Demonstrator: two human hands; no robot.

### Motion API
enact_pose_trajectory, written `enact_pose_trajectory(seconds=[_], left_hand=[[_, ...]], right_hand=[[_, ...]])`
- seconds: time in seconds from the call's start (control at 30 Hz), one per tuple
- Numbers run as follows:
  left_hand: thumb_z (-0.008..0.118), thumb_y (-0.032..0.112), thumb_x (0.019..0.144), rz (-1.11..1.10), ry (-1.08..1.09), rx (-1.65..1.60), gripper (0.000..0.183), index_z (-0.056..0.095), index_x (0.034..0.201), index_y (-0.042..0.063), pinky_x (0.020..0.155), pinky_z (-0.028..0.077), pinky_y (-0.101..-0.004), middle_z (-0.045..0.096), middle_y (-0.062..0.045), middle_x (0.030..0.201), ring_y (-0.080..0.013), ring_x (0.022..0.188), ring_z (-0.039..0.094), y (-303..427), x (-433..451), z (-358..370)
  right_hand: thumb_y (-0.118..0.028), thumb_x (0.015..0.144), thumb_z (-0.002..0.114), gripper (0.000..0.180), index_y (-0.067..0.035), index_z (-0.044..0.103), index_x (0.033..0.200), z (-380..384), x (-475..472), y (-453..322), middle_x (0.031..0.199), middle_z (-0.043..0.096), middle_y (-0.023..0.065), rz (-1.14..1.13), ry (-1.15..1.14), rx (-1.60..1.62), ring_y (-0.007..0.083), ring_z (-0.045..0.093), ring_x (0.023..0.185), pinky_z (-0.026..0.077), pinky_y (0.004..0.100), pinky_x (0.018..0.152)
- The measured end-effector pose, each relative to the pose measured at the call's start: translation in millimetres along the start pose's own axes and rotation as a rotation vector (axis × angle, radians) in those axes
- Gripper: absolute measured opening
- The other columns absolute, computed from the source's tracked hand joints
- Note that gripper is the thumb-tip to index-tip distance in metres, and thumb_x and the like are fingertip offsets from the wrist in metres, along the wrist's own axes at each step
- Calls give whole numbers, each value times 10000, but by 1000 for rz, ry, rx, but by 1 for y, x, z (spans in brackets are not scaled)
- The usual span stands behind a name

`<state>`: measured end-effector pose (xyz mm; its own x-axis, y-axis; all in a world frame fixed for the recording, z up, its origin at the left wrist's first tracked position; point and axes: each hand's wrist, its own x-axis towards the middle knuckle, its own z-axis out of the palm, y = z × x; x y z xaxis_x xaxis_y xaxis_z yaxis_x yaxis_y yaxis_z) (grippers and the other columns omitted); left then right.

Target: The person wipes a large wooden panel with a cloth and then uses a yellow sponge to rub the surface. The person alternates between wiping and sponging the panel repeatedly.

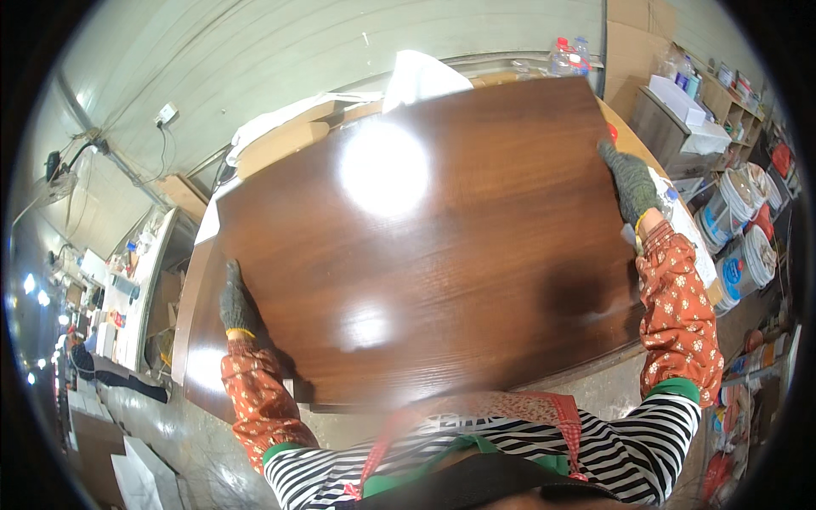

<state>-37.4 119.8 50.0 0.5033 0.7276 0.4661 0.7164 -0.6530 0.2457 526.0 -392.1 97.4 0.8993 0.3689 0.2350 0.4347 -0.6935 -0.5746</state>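
A large glossy brown wood-grain panel (pixel 446 255) spans the space before me, its surface reflecting bright lights. My left hand (pixel 236 299), in a dark grey knit glove, grips its left edge. On the opposite edge, near the far right corner, my right hand (pixel 630 182) holds the panel in a matching glove. Fingers of both hands are partly hidden at or behind the edges. Beneath and to the left shows another brown panel (pixel 201 312). Part of a light wooden tabletop (pixel 637 143) appears beyond the right edge.
Plastic bottles (pixel 570 60) and a white sheet (pixel 424 80) lie behind the panel. White buckets (pixel 743 268) stand on the floor at right, near a cabinet (pixel 663 131). At left are a cluttered white bench (pixel 150 274) and another person (pixel 95 366) farther off.
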Motion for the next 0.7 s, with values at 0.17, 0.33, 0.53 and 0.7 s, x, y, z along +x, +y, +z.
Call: enact_pose_trajectory(seconds=[0.17, 0.33, 0.53, 0.7], left_hand=[[498, 164, 990, -1, -206, 310, 360, 558, 1346, 171, 749, 512, -545, 695, -235, 930, -437, 891, 672, 1, -33, 17], [528, 184, 989, 52, -308, 155, 330, 614, 1307, 171, 837, 519, -496, 699, -216, 1045, -412, 979, 662, -9, -56, 32], [578, 322, 973, -159, -333, -48, 333, 710, 1140, 67, 855, 506, -426, 713, -206, 1047, -370, 1026, 669, 3, -64, 34], [697, 367, 911, -371, -285, -582, 344, 746, 1012, 41, 694, 463, -314, 655, -47, 765, -179, 730, 582, 8, -65, 38]], right_hand=[[-571, 914, 607, 770, -12, 447, 1420, 39, -38, 35, 1259, 613, 255, 92, 76, -167, 395, 598, 1140, 445, 438, 988], [-572, 882, 641, 955, 21, 249, 1520, 66, -51, 76, 1445, 463, 261, 221, -201, 58, 460, 517, 1239, 387, 460, 1060], [-471, 922, 570, 566, -48, 554, 1299, 18, -46, 25, 1327, 574, 251, 96, -101, -658, 424, 607, 1138, 481, 504, 952], [-111, 919, 526, 461, -166, 536, 1376, -55, -31, 8, 1326, 583, 126, -545, 160, -926, 284, 611, 1130, 513, 392, 930]])
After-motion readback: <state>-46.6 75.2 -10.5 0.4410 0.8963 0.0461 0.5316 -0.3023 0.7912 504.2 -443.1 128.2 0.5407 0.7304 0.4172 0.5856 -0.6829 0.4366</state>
